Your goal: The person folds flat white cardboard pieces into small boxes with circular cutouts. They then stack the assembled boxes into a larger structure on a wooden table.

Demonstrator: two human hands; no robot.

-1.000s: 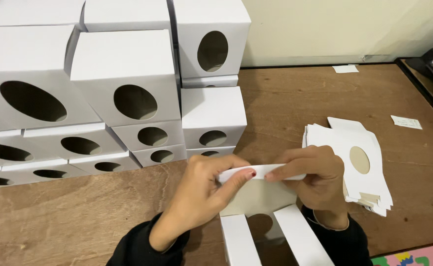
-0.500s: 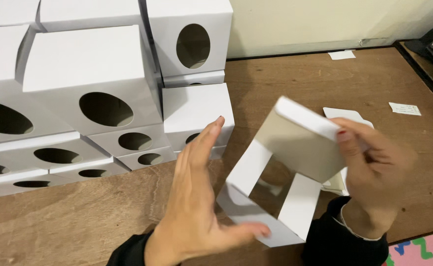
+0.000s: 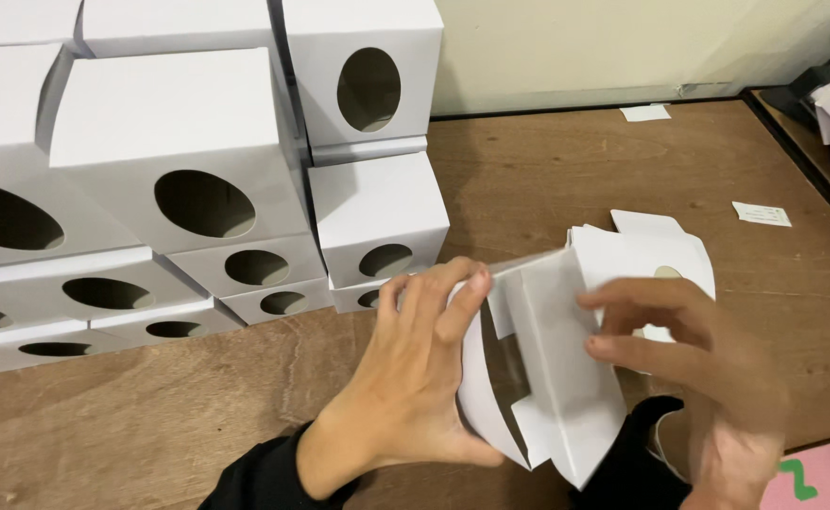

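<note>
holding a half-folded white box (image 3: pixel 552 364) over the near edge of the wooden table (image 3: pixel 566 179), the left hand (image 3: pixel 415 368) curls its fingers over the box's left wall and grips it. the right hand (image 3: pixel 708 373) presses spread fingers flat on the right wall, not closed around it. flat white cards (image 3: pixel 660 250) lie just behind. finished white boxes with oval holes (image 3: pixel 197 189) stand stacked at the left.
</note>
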